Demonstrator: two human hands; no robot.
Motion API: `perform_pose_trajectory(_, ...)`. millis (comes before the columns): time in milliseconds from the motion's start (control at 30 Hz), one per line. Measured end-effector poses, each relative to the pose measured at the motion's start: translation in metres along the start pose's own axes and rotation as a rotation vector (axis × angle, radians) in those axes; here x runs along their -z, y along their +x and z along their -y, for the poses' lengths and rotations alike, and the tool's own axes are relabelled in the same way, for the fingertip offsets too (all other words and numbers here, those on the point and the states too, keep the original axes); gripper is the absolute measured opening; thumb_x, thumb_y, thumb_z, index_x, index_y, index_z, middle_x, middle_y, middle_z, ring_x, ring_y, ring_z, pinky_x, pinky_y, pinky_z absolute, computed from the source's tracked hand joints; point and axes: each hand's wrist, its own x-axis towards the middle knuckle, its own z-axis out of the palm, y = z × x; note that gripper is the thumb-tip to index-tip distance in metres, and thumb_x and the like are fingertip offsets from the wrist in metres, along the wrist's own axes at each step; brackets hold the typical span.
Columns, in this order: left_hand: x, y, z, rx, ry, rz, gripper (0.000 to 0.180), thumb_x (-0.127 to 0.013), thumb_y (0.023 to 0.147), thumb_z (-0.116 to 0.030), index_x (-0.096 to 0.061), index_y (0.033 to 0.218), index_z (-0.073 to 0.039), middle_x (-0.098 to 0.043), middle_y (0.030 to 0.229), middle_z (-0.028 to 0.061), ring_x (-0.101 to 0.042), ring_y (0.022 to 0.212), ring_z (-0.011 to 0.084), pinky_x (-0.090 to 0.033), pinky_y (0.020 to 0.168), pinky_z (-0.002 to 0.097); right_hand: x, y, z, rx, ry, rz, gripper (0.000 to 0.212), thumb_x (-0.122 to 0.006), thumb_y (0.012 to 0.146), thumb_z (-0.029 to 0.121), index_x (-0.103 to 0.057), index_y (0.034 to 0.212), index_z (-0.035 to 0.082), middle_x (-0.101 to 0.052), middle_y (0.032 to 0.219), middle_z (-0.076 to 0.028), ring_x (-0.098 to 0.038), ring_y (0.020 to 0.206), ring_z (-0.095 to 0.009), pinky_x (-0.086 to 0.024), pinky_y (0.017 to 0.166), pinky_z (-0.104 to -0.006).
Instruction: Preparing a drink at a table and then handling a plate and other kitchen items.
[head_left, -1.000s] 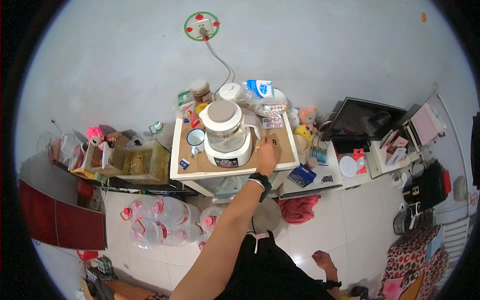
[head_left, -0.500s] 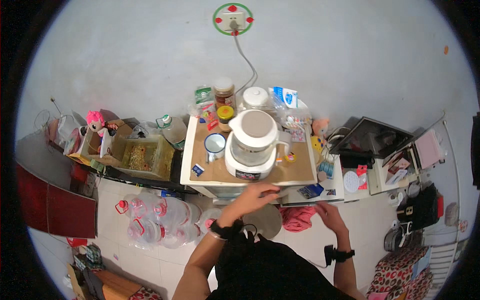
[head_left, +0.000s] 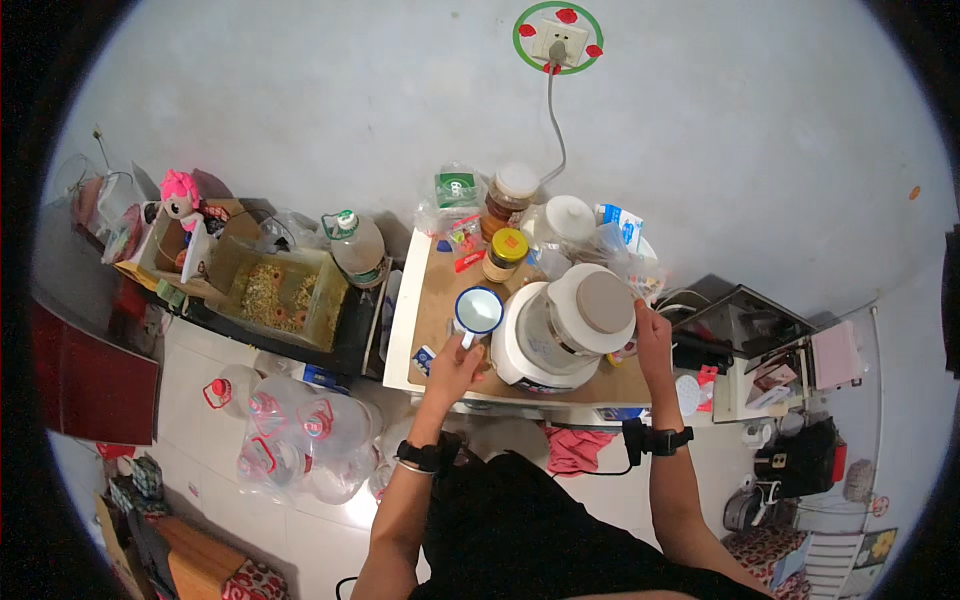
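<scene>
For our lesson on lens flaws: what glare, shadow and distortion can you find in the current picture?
Head view: glare whitens a patch of the tiled floor; a soft shadow falls on the wall behind the television; a dark, curved fisheye border closes both sides.

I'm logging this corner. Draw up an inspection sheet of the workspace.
Surface: brown-topped white rectangular cabinet.
Job's things: clear glass kettle with round grey lid, leaning right, separation from round white plastic base unclear; blue-rimmed round white mug, mouth up.
Clutter: yellow-lidded brown cylindrical jar, tall white-lidded brown jar.
Hands: left hand at the mug's handle, grip unclear; right hand closed at the kettle's handle side.
Cables: grey cable plugged into white square wall socket; lower end hidden.
Surroundings: clear plastic bottles on floor; crumpled pink cloth.
</scene>
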Motion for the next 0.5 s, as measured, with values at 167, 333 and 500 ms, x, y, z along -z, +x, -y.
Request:
perform_pose_trajectory(167, -0.002, 0.000, -0.003, 0.095, -0.195, -0.053, 0.022, -0.051, 0.091, -0.025, -0.054, 0.085, -0.005, -0.054, 0.067, 0.0000, -0.050, 0.056, 0.0062, -0.044, 0.045, 0.0212, -0.004, 0.002, -0.001, -0.017, 0.021, 0.018, 0.041, -0.045, 0.094, 0.037, -0.063, 0.083, 0.002, -0.055, 0.062, 0.002, -0.047, 0.049, -0.003, -0.036, 0.038, -0.0187)
perform_pose_trajectory(333, 0.015, -0.029, -0.051, -0.065, 0.001, 0.031, 0.025, -0.047, 0.093, -0.022, -0.052, 0.079, -0.003, -0.051, 0.064, -0.0005, -0.046, 0.054, 0.0061, -0.036, 0.048, 0.0219, 0.006, 0.005, -0.006, -0.087, 0.027, 0.042, 0.041, -0.048, 0.093, 0.036, -0.064, 0.087, -0.001, -0.057, 0.068, 0.000, -0.048, 0.059, -0.005, -0.040, 0.049, -0.0223)
perform_pose_trajectory(500, 0.016, -0.056, -0.075, -0.192, 0.097, 0.018, 0.029, -0.048, 0.093, -0.024, -0.053, 0.074, -0.003, -0.048, 0.060, -0.0011, -0.044, 0.052, 0.0066, -0.036, 0.047, 0.0225, 0.002, 0.015, -0.010, 0.083, -0.042, 0.069, 0.043, -0.046, 0.093, 0.040, -0.061, 0.082, 0.001, -0.053, 0.058, 0.001, -0.045, 0.042, -0.005, -0.035, 0.037, -0.0199)
